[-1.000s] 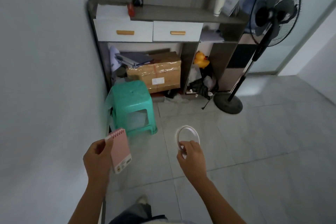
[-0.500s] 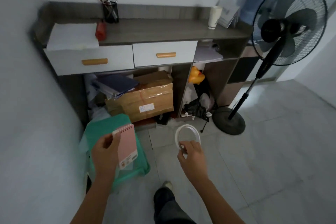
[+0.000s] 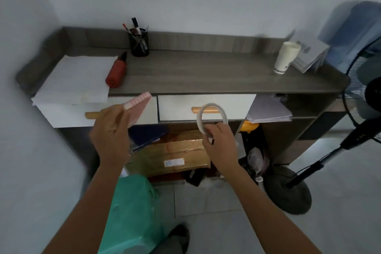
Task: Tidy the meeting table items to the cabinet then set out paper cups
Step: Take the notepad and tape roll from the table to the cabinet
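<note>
My left hand (image 3: 111, 136) holds a small pink spiral notepad (image 3: 139, 107), raised in front of the cabinet's left drawer. My right hand (image 3: 220, 146) pinches a white tape ring (image 3: 212, 115) by its lower edge, just in front of the right drawer's wooden handle. The grey cabinet (image 3: 206, 72) stands against the wall right ahead. A stack of white paper cups (image 3: 285, 57) stands on its top at the right. A black pen holder (image 3: 139, 42), a red object (image 3: 115, 73) and white paper sheets (image 3: 76, 80) sit on the left part of the top.
A green plastic stool (image 3: 132, 212) is on the floor by my left leg. A taped cardboard box (image 3: 171, 154) fills the space under the drawers. A standing fan (image 3: 362, 109) and its round base (image 3: 288, 189) crowd the right side. Papers (image 3: 268, 109) lie on an open shelf.
I have walked up to the cabinet, which now fills the view. Both hands have risen to drawer height, and the notepad has tilted flatter.
</note>
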`<state>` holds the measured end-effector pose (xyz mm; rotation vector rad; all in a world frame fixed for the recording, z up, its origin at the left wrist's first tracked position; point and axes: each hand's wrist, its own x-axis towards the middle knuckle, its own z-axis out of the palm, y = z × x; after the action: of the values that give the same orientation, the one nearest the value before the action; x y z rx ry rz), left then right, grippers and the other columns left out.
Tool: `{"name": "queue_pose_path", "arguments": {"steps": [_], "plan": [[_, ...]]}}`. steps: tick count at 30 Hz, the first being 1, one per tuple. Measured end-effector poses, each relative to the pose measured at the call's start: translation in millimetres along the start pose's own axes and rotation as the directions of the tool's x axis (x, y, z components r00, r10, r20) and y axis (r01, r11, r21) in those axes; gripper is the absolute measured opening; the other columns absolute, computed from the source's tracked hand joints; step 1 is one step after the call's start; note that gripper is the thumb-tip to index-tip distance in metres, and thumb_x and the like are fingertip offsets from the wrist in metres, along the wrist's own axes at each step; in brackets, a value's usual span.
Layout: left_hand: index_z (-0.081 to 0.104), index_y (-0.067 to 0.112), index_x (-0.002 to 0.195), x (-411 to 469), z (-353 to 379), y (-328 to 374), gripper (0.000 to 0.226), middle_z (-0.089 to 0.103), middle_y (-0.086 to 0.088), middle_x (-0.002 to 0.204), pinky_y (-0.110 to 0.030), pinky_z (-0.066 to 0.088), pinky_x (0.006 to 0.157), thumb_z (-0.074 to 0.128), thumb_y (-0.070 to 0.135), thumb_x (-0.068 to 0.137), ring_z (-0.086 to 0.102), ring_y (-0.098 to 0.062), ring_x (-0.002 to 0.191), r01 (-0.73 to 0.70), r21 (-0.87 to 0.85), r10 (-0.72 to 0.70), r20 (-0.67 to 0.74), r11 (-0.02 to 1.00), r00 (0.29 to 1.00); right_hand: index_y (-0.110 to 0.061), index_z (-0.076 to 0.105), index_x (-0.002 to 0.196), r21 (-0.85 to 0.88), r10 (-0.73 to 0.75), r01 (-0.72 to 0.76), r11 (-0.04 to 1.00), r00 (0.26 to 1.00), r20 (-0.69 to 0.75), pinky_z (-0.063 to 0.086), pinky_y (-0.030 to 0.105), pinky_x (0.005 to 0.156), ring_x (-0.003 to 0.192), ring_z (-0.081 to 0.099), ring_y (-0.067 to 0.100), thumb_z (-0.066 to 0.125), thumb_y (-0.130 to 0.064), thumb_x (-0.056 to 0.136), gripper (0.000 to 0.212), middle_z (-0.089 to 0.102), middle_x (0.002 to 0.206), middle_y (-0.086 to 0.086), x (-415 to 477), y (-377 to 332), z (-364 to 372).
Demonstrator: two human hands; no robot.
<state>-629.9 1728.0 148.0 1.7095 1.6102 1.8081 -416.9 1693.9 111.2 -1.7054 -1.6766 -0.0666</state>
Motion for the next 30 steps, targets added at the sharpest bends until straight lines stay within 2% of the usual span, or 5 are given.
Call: {"name": "queue_pose_path", "arguments": {"steps": [6,10,15,20,30], "plan": [[0.068,-0.002,0.094,102,98,-51,0.026,0.072,-0.019,0.088,-0.011,0.036,0.091,0.053,0.019,0.090,0.052,-0.021,0.090,-0.460,0.051,0.439,0.219,0.887,0.871,0.000,0.065,0.089,-0.060,-0.155,0.155,0.986,0.988,0.015,0.039,0.029,0.068,0.075,0.057,0.033,0.061,-0.001,0.075,0.015,0.065,0.079,0.019,144,19,45],[0.063,0.029,0.111,144,148,-100,0.059,0.064,0.004,0.117,-0.008,0.026,0.101,0.021,0.064,0.087,0.052,-0.014,0.116,-0.451,0.201,0.327,0.451,0.869,0.830,-0.003,0.062,0.103,-0.107,-0.113,0.131,0.986,0.980,0.161,0.038,0.033,0.077,0.093,0.052,0.033,0.054,-0.003,0.083,0.022,0.062,0.096,0.019,210,46,78],[0.062,0.002,0.103,182,182,-136,0.028,0.071,-0.020,0.099,-0.037,0.050,0.092,0.051,0.009,0.079,0.067,-0.034,0.092,-0.655,0.160,0.395,0.684,0.739,0.613,-0.001,0.060,0.106,-0.120,-0.036,0.074,0.990,0.956,0.291,0.041,0.039,0.085,0.100,0.050,0.033,0.052,-0.005,0.085,0.023,0.059,0.104,0.020,250,69,113],[0.069,-0.005,0.093,193,183,-157,0.024,0.070,-0.024,0.100,-0.011,0.021,0.108,0.053,-0.002,0.075,0.067,-0.031,0.097,-0.533,0.180,0.239,0.746,0.826,0.622,0.002,0.062,0.098,-0.088,-0.087,0.126,0.988,0.929,0.359,0.044,0.044,0.077,0.092,0.054,0.040,0.055,-0.001,0.078,0.021,0.060,0.094,0.026,277,75,148],[0.045,0.010,0.132,196,188,-155,0.041,0.051,-0.019,0.130,-0.043,0.040,0.099,0.047,0.012,0.092,0.044,-0.032,0.120,-0.207,0.426,-0.142,0.653,0.881,0.744,-0.004,0.059,0.111,-0.042,-0.190,0.235,0.971,0.868,0.459,0.040,0.042,0.083,0.101,0.047,0.035,0.046,-0.005,0.085,0.029,0.057,0.101,0.022,313,68,191]]}}
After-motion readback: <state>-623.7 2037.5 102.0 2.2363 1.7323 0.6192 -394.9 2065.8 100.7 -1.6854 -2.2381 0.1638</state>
